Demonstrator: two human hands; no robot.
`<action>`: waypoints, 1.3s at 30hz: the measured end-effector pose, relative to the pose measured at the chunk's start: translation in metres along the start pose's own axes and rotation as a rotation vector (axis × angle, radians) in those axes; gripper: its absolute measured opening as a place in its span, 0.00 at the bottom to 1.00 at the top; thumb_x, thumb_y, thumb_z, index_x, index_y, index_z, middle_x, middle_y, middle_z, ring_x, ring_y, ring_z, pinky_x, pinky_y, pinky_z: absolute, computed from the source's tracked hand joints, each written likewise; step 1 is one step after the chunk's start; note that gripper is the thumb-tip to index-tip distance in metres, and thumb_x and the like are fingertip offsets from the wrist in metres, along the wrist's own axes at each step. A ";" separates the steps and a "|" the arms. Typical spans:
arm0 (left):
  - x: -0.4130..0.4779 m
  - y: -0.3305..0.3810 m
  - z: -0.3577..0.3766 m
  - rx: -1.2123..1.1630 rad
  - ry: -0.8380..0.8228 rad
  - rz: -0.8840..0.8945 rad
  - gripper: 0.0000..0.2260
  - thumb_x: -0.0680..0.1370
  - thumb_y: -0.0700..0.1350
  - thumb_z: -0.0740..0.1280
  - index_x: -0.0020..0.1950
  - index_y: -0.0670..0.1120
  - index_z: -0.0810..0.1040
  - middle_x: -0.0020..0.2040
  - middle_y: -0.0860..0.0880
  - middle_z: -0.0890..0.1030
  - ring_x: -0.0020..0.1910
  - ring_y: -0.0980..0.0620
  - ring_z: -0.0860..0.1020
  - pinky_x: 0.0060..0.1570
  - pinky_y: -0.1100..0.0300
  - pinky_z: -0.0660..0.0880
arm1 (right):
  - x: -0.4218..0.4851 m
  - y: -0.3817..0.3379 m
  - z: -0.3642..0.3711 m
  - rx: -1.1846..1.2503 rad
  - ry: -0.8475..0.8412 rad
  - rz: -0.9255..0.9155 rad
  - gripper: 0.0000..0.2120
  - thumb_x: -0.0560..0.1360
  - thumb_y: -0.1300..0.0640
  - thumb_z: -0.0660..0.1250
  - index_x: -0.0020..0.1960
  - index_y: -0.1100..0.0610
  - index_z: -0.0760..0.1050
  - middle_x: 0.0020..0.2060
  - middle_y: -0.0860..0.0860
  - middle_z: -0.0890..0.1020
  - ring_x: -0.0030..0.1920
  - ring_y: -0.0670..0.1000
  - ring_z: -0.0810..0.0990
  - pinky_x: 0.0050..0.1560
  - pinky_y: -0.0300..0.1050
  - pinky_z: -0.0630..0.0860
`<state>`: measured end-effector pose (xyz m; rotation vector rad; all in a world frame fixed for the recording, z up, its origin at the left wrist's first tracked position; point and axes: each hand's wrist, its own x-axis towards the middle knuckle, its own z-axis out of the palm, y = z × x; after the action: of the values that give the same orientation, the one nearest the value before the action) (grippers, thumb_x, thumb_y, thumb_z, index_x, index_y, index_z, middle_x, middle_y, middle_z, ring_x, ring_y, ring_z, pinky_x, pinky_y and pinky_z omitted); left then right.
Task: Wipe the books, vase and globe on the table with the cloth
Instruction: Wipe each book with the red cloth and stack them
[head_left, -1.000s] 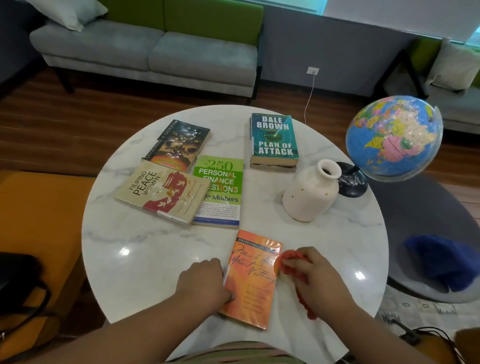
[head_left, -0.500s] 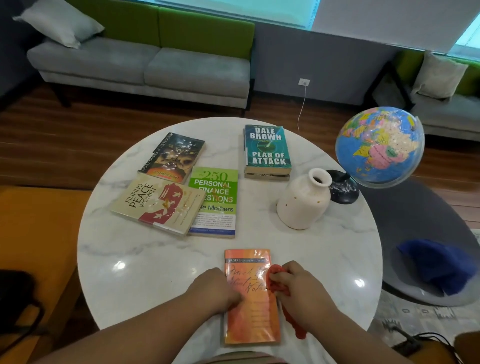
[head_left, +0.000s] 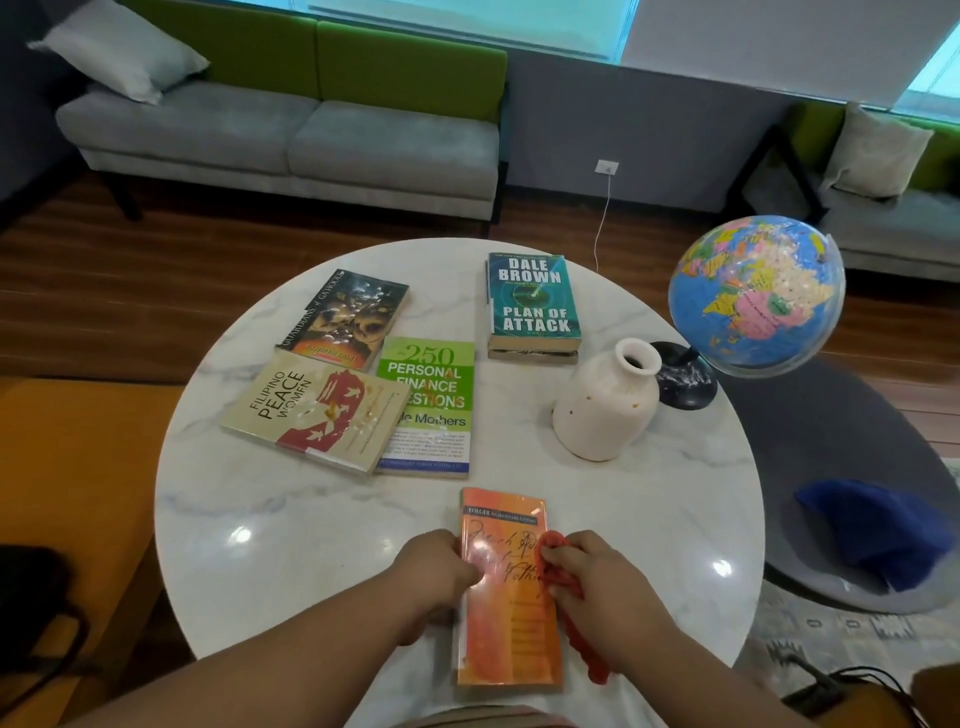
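An orange book (head_left: 511, 631) lies at the near edge of the round marble table (head_left: 291, 530). My left hand (head_left: 434, 574) rests curled on its left edge. My right hand (head_left: 597, 584) grips a red cloth (head_left: 556, 571) and presses it on the cover's right side. Farther back lie a beige book (head_left: 317, 410), a green book (head_left: 428, 405), a dark book (head_left: 345, 317) and a teal book (head_left: 532, 299) stacked on another. A white vase (head_left: 605, 410) stands right of centre. The globe (head_left: 753, 293) stands on a black base at the table's right edge.
A grey and green sofa (head_left: 280, 130) runs along the back wall. Right of the table stands a grey seat (head_left: 852, 499) with a blue cloth (head_left: 872, 530) on it. An orange seat (head_left: 78, 493) is at the left, with a black bag (head_left: 31, 613) on it.
The orange book has turned from tilted to square with me. The camera tilted up a little; both hands stay on the book, my right hand with the cloth moving over the cover.
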<state>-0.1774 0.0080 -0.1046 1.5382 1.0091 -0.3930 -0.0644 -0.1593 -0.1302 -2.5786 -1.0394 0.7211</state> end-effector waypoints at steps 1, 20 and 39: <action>-0.001 0.001 0.001 -0.026 -0.003 0.027 0.02 0.79 0.44 0.64 0.51 0.48 0.74 0.47 0.48 0.80 0.44 0.49 0.80 0.41 0.57 0.80 | -0.001 0.001 -0.001 0.001 -0.003 0.008 0.16 0.78 0.53 0.62 0.65 0.43 0.73 0.58 0.37 0.70 0.46 0.41 0.76 0.43 0.26 0.69; -0.006 0.007 -0.057 -0.336 -0.207 0.294 0.13 0.78 0.43 0.67 0.63 0.48 0.75 0.53 0.47 0.84 0.52 0.48 0.83 0.52 0.52 0.79 | 0.018 -0.035 -0.053 1.004 -0.265 0.138 0.12 0.74 0.54 0.70 0.56 0.56 0.80 0.51 0.52 0.85 0.52 0.52 0.84 0.60 0.51 0.76; 0.088 0.144 -0.062 -0.554 0.107 0.218 0.15 0.78 0.35 0.64 0.66 0.36 0.72 0.54 0.39 0.80 0.43 0.46 0.81 0.36 0.62 0.81 | 0.056 0.002 -0.088 0.772 -0.170 0.142 0.08 0.76 0.48 0.68 0.48 0.50 0.82 0.43 0.47 0.86 0.43 0.48 0.83 0.51 0.44 0.79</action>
<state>-0.0338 0.1082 -0.0627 1.1531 0.9216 0.1207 0.0188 -0.1262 -0.0769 -1.9447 -0.4687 1.1240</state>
